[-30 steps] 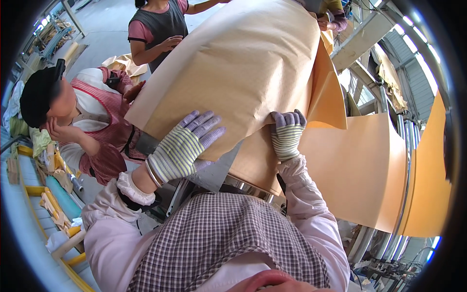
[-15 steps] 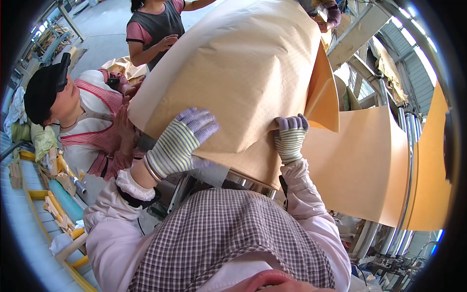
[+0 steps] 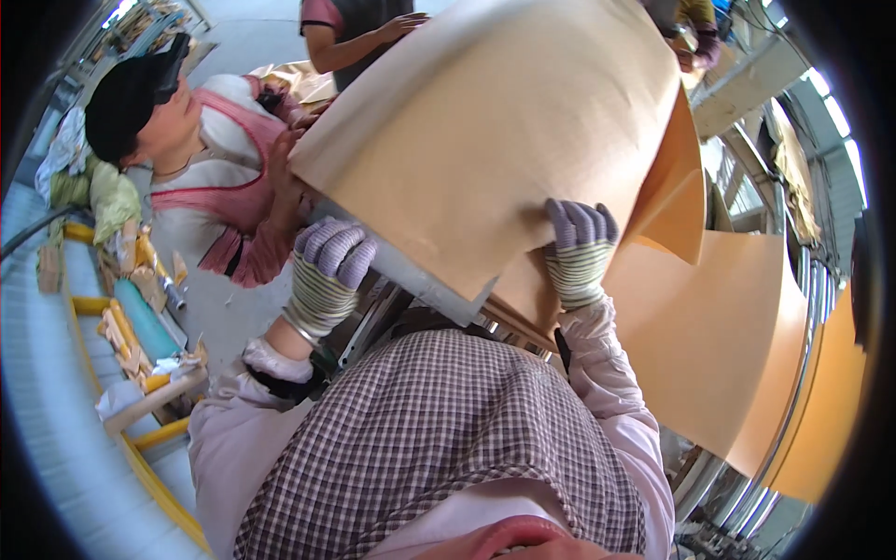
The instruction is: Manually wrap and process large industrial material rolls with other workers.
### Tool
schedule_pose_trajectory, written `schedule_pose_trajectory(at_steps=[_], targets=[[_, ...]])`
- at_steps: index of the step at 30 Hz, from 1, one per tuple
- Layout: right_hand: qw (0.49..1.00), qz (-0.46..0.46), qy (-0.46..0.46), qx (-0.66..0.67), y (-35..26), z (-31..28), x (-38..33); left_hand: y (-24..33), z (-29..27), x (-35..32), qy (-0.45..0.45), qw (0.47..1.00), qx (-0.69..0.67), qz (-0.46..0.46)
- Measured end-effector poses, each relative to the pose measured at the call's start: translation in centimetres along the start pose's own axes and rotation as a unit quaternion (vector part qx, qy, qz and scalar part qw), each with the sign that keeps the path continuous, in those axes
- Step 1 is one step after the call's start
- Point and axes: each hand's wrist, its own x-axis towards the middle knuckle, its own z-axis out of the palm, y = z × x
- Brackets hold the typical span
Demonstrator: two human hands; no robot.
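A large sheet of brown paper [image 3: 467, 159] lies over a grey surface [image 3: 411, 271], whose edge shows below the sheet's near left side. My right hand [image 3: 581, 252], in a striped glove with purple fingertips, is closed on the sheet near its right side, where the paper lifts and folds. My left hand [image 3: 329, 278], gloved alike, has its fingers curled at the grey edge, just off the paper's near left edge. What lies under those fingers is hidden.
A co-worker in a black cap [image 3: 131, 107] stands at the left, hands by the sheet's edge. Two more people stand at the far side. Brown paper [image 3: 705, 327] runs over metal rollers [image 3: 793, 373] at right. A yellow frame [image 3: 163, 434] with rolls stands at lower left.
My left hand has slid back off the paper to the grey edge, and its fingers have curled. The sheet looks flatter, with fewer creases. The view has shifted, moving the scene rightward.
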Motion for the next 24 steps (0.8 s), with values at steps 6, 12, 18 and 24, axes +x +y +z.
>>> schedule_pose_trajectory(at_steps=[6,12,18,24], targets=[[0.999,-0.029,0.015,0.006,0.4,-0.4,0.8,-1.6,1.5,-0.5,-0.015,0.997,0.068,0.018],[0.998,-0.034,0.035,-0.028,1.8,-0.7,1.4,-5.8,0.9,-0.3,-0.030,0.991,0.113,-0.063],[1.000,0.008,0.009,-0.016,1.2,0.5,0.7,-6.5,2.0,-0.8,0.012,0.993,0.069,-0.092],[0.999,0.017,0.018,-0.026,1.2,0.5,0.9,-4.2,1.3,1.5,0.018,1.000,0.000,-0.009]])
